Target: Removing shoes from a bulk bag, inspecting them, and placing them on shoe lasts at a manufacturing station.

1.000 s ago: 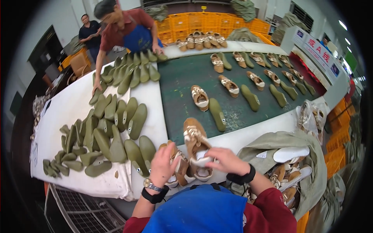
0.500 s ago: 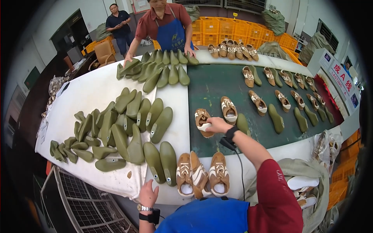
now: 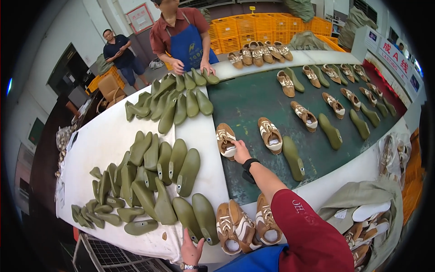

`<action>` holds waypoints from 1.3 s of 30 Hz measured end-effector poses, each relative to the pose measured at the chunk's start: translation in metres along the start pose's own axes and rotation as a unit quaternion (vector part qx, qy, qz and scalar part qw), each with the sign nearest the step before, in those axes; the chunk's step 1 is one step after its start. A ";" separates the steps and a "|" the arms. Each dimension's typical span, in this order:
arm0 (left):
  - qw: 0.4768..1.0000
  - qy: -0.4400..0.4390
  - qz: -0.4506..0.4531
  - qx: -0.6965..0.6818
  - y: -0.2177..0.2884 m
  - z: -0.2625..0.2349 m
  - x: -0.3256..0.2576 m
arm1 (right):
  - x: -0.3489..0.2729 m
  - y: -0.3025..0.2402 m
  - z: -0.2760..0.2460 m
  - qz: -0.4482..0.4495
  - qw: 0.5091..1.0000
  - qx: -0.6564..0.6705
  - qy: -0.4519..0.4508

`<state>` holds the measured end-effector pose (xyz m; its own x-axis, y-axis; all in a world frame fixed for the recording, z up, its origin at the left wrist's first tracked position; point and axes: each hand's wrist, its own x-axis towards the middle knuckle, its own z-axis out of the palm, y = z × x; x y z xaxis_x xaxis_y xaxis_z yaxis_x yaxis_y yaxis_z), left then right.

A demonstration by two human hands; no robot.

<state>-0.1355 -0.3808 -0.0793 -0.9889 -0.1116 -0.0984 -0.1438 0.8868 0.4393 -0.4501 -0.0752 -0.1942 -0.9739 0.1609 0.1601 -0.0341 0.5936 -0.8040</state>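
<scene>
My right hand [image 3: 242, 152] reaches across to the green belt and grips a brown-and-white sneaker [image 3: 225, 137] at its heel opening, the toe pointing away from me. Right of it stand a second sneaker [image 3: 270, 135] and an olive shoe last [image 3: 293, 157]. My left hand [image 3: 192, 250] is open, fingers and thumb apart, at the near edge of the white table, close to the heel ends of two olive lasts [image 3: 205, 217]. Beside those lasts are several brown-and-white sneakers [image 3: 225, 226] at the table's near edge, partly hidden by my right arm.
Olive lasts [image 3: 145, 199] lie heaped on the white table [image 3: 99, 145]. Across it, a co-worker [image 3: 183, 41] in a blue apron handles more lasts [image 3: 180, 109]. Sneakers and lasts line the green belt [image 3: 253, 177]. A sack of shoes [image 3: 362, 199] sits at right; orange crates [image 3: 244, 27] stand behind.
My left hand has moved up to the near lasts. The sneaker under my right hand now sits straighter. The co-worker's one hand has come off the lasts. The whole view has shifted.
</scene>
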 end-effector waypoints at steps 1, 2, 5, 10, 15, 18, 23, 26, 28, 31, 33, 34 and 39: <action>1.000 -0.002 0.010 0.012 0.001 0.002 0.003 | 0.003 0.011 0.000 -0.015 0.998 0.054 0.021; 1.000 0.008 0.025 0.015 0.003 0.003 0.006 | 0.003 0.014 -0.002 -0.010 0.996 0.087 -0.012; 0.998 -0.048 -0.043 -0.009 0.011 -0.003 0.013 | -0.009 0.002 -0.009 0.008 0.998 0.034 -0.046; 0.996 -0.058 -0.034 -0.053 -0.032 0.017 0.034 | -0.047 -0.045 -0.018 -0.082 0.962 -0.010 -0.261; 0.994 0.060 0.054 -0.074 -0.050 0.035 0.037 | -0.128 -0.134 -0.023 -0.209 0.815 -0.032 -0.540; 0.980 0.044 -0.107 -0.164 -0.023 0.029 0.039 | -0.158 -0.141 -0.013 -0.230 0.784 -0.027 -0.577; 0.701 -0.019 -0.170 -0.693 -0.078 0.023 0.028 | -0.189 -0.169 -0.010 -0.189 0.823 0.049 -0.533; 0.714 -0.002 -0.095 -0.693 -0.057 0.004 0.012 | -0.204 -0.190 -0.015 -0.141 0.828 0.086 -0.537; 0.752 -0.025 -0.038 -0.658 -0.010 -0.017 0.010 | -0.209 -0.172 0.005 -0.134 0.825 0.246 -0.491; 0.806 -0.070 0.037 -0.587 0.050 -0.043 0.001 | -0.207 -0.201 -0.050 0.056 0.759 0.465 -0.451; 0.806 -0.118 0.125 -0.566 0.074 -0.042 0.003 | -0.190 -0.189 -0.078 0.152 0.705 0.523 -0.454; 0.804 -0.152 0.107 -0.565 0.078 -0.038 0.003 | -0.182 -0.176 -0.090 0.179 0.697 0.544 -0.432; 0.873 -0.211 0.136 -0.419 0.069 -0.006 -0.002 | -0.145 -0.069 -0.121 0.335 0.648 0.581 -0.361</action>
<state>-0.1441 -0.3223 -0.0436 -0.9141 0.3834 -0.1321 -0.0589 0.1967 0.9787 -0.2796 -0.0437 -0.0929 -0.6946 -0.5839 -0.4201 0.7130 -0.4813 -0.5099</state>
